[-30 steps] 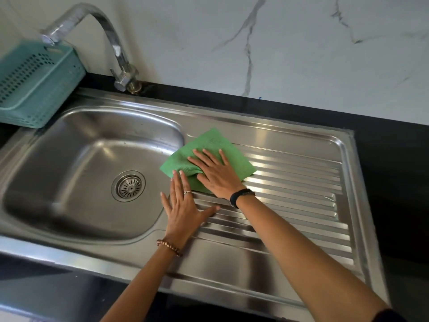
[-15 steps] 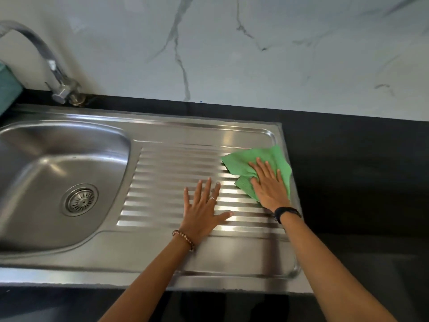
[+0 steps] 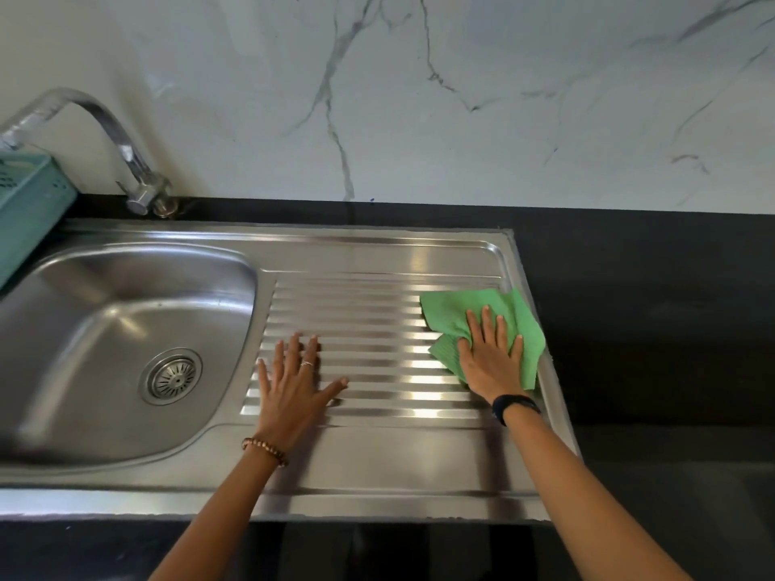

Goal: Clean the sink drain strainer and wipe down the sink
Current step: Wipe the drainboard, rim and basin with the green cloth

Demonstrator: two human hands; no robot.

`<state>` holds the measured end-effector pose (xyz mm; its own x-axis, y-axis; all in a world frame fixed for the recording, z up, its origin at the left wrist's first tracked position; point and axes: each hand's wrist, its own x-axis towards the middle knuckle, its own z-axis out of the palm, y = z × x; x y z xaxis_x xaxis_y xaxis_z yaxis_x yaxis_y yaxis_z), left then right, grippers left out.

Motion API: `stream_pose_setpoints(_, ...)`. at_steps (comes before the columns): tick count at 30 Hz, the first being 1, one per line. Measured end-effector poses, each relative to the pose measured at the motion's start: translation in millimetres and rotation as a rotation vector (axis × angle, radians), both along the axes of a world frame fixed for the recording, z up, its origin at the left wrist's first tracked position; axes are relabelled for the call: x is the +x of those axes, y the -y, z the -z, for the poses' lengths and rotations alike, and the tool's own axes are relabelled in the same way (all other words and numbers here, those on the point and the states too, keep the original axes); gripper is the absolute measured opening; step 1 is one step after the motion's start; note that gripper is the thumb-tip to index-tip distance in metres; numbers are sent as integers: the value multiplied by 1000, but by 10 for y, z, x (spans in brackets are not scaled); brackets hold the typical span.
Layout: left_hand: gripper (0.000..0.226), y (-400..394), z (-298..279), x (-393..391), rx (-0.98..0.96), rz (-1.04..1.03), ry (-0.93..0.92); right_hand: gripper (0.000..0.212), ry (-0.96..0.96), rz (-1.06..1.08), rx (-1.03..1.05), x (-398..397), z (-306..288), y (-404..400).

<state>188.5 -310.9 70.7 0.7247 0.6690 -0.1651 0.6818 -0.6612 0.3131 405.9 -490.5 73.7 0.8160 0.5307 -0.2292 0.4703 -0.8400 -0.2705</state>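
Cloth [image 3: 455,316]: pressed flat under right hand [image 3: 490,362], fingers straight, at drainboard's right edge.
Left hand [image 3: 293,392]: laid flat on sink [image 3: 377,467] ridges, fingers spread.
Strainer [image 3: 172,376]: seated in basin.

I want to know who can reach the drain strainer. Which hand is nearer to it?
Left. The left hand lies flat on the ribbed drainboard just right of the drain strainer; the right hand presses the green cloth at the far right edge.

Bright, even daylight. Glare streaks on ribbed drainboard [image 3: 377,329] right of basin [image 3: 126,329]. Soft arm shadows toward its near edge. Faucet [image 3: 105,123] motion-blurred. Wide-angle bowing at edges.
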Motion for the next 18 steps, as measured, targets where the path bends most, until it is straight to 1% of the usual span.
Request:
stream_pose_setpoints(2,114,-103,7,-111,0,-82,-30,56,-1,46,1,27,-39,-163)
stream_pose_setpoints(4,113,-162,12,-210,-30,-137,-34,56,8,61,12,-37,-38,-300)
stream_pose_setpoints(5,112,-176,12,-247,-48,-156,-28,56,11,34,28,-121,-25,-385)
stream_pose_setpoints(9,119,-225,36,-293,-48,-161,-55,55,48,-178,75,-669,54,-950)
stream_pose_setpoints(12,106,-294,69,-339,-61,-144,-39,54,47,-309,94,-957,55,-1462)
stream_pose_setpoints(14,105,-317,94,-395,-81,-128,12,53,49,-414,101,-1085,56,-1729)
stream_pose_setpoints(18,112,-341,87,-458,-172,-151,182,51,45,-583,105,-1304,71,-2176)
